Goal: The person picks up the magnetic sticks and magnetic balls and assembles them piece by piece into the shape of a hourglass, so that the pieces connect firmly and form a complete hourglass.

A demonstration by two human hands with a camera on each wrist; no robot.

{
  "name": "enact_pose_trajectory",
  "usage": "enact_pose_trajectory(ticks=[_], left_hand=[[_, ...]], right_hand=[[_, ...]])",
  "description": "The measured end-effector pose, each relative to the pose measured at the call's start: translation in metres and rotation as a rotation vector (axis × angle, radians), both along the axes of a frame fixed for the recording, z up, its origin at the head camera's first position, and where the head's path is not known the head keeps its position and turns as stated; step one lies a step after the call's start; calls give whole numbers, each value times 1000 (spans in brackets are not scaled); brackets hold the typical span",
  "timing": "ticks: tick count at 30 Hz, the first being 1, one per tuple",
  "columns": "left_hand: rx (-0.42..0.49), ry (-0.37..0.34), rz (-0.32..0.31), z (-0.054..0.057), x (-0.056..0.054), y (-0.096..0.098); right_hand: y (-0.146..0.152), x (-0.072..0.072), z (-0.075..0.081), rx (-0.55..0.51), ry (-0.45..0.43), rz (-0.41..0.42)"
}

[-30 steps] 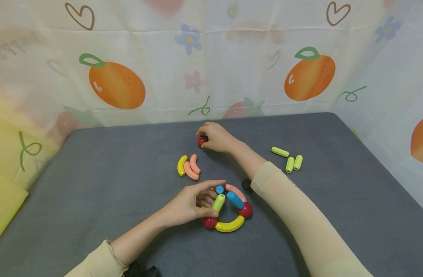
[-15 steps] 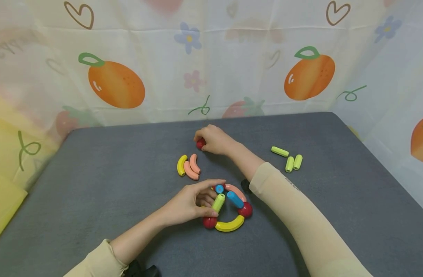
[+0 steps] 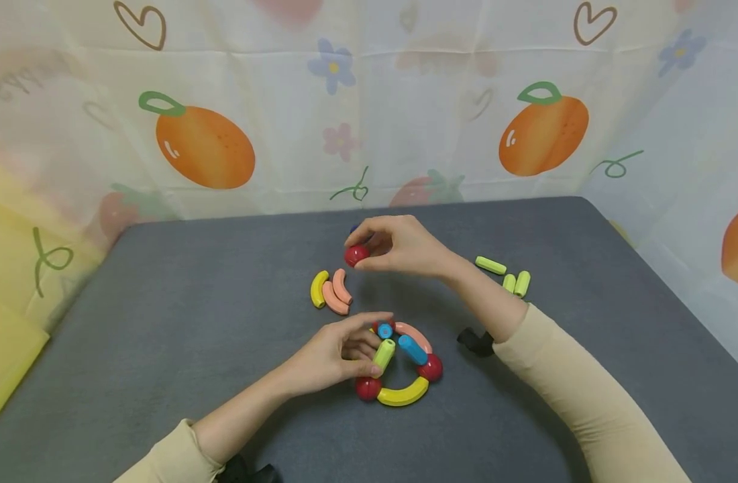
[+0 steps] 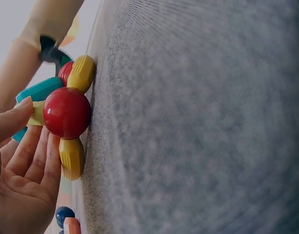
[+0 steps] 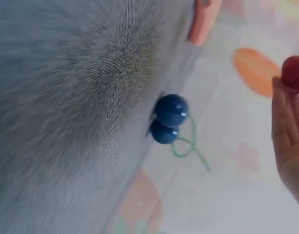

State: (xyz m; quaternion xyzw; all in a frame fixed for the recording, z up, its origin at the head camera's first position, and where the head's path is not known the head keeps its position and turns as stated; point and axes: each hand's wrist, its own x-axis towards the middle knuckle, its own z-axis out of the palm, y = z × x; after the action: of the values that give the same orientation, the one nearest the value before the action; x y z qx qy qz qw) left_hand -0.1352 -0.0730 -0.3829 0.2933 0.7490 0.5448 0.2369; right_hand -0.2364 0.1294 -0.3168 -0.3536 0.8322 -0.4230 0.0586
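Observation:
My right hand (image 3: 408, 245) pinches a red ball (image 3: 356, 255) between thumb and fingertips, raised above the back of the table. In front of me lies a ring of red balls (image 3: 368, 388), yellow curved sticks (image 3: 403, 394) and a pink curved stick (image 3: 414, 335). Upright from it stand a light green rod (image 3: 384, 355) and two blue rods (image 3: 413, 349). My left hand (image 3: 329, 352) holds the green rod, thumb at its lower part and fingers behind it. In the left wrist view the thumb presses the green rod (image 4: 37, 113) just above a red ball (image 4: 67, 112).
One yellow and two pink curved sticks (image 3: 335, 298) lie behind the ring to the left. Several light green rods (image 3: 490, 265) are at the right. Two dark blue balls (image 5: 171, 110) sit near the back edge, mostly hidden behind my right hand in the head view.
My right hand has lifted the red ball off the back of the table and drawn back toward the right. The left hand stays in place at the ring.

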Motion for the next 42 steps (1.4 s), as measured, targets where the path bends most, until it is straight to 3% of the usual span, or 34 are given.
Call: enact_pose_trajectory(ticks=[8,13,19,35,42], left_hand=[[-13,-46,53,0,1,2],[-1,-90,74,-1,1,3],[0,-87,55,-2,-1,2],[75,-118,11,-2,-2,0],[20,-83,31,-2,-2,0]], right_hand=[[35,44,2,-57,-148,231],[40,56,-3,-37,-203,311],[37,62,-7,-6,-197,380],[46,64,-13,34,-189,333],[57,67,-16,58,-259,221]])
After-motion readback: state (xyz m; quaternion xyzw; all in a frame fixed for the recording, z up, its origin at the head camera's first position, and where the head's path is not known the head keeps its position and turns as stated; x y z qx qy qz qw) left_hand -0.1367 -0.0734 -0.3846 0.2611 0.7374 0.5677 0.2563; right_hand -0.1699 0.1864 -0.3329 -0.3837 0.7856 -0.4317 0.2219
